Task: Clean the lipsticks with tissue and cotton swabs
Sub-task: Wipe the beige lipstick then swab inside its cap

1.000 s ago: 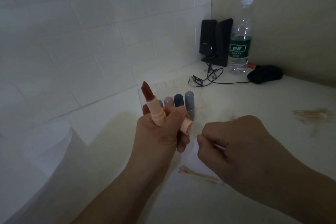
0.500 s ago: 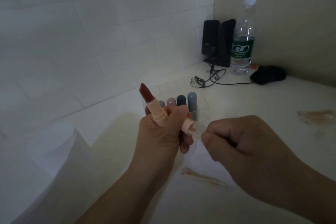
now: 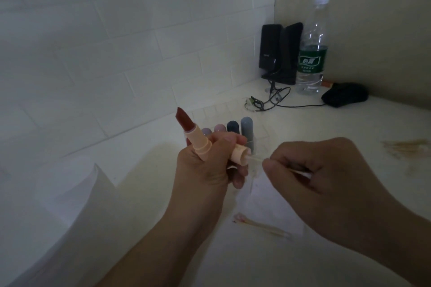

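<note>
Upright, lipstick (image 3: pixel 190 131) tilts up-left in left hand (image 3: pixel 205 168) grip; right hand (image 3: pixel 326 170) pinches swab (image 3: pixel 255 158).

A clear plastic water bottle (image 3: pixel 312 53) with a green label is seen upright in the far corner, well beyond the right hand (image 3: pixel 326 184). Just to its left, two black speakers (image 3: pixel 281 52) are stood against the tiled wall (image 3: pixel 116 42). A black mouse (image 3: pixel 344 95) is laid right of the bottle, and its black cable (image 3: pixel 275 100) is coiled on the pale tabletop (image 3: pixel 349 123) before the speakers. A brownish stain (image 3: pixel 407 148) is seen on the tabletop, far right of the hand.
</note>
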`<state>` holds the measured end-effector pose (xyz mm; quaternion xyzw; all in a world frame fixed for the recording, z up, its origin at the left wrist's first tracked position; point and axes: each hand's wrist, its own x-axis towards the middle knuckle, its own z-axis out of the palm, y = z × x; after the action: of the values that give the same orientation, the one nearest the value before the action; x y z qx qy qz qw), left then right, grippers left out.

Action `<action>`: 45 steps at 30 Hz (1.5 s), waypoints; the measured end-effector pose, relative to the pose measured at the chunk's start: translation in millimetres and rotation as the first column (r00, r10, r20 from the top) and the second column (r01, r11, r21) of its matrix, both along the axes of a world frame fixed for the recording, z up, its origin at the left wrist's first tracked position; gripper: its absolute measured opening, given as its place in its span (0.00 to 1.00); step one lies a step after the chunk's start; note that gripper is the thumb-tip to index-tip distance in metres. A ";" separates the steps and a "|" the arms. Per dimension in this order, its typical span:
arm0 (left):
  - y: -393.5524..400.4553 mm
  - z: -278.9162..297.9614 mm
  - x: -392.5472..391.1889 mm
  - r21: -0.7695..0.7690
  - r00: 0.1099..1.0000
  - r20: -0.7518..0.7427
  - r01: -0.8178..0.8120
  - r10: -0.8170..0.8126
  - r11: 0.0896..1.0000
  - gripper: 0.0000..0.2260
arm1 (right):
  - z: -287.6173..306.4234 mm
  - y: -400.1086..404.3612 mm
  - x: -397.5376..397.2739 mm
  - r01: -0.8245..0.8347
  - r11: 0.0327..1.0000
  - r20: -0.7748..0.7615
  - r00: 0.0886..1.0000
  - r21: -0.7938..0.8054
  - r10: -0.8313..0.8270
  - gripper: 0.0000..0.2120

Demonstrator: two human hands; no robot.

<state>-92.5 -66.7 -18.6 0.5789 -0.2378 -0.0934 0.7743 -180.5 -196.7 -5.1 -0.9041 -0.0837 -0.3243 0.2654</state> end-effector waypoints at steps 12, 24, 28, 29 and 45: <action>0.1 0.9 -2.1 0.068 0.998 0.045 -0.046 0.043 0.997 0.14 | 1.0 1.2 -0.1 -0.002 1.000 0.020 1.000 0.011 0.002 0.14; 1.0 1.8 -1.3 0.101 0.995 0.008 -0.103 0.102 0.990 0.14 | -5.0 7.5 2.3 0.019 0.998 -0.026 0.999 -0.056 -0.020 0.13; 2.2 3.5 -3.8 0.126 0.994 0.018 -0.110 0.109 0.986 0.14 | -4.6 6.5 -1.1 -0.091 0.996 -0.020 0.996 0.020 0.091 0.13; 1.9 3.9 -3.6 0.126 0.993 0.017 -0.114 0.113 0.986 0.13 | -3.5 4.0 -0.6 -0.059 0.997 -0.016 0.998 0.041 0.059 0.14; 3.6 4.4 1.8 0.105 0.987 -0.057 -0.145 0.152 0.984 0.15 | 2.9 -10.4 0.4 -0.178 0.981 -0.254 0.948 0.078 0.192 0.14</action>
<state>-90.7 -63.1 -14.2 0.6298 -0.1640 -0.0658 0.7564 -180.1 -207.1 -2.2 -0.9194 -0.1238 -0.1785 0.3279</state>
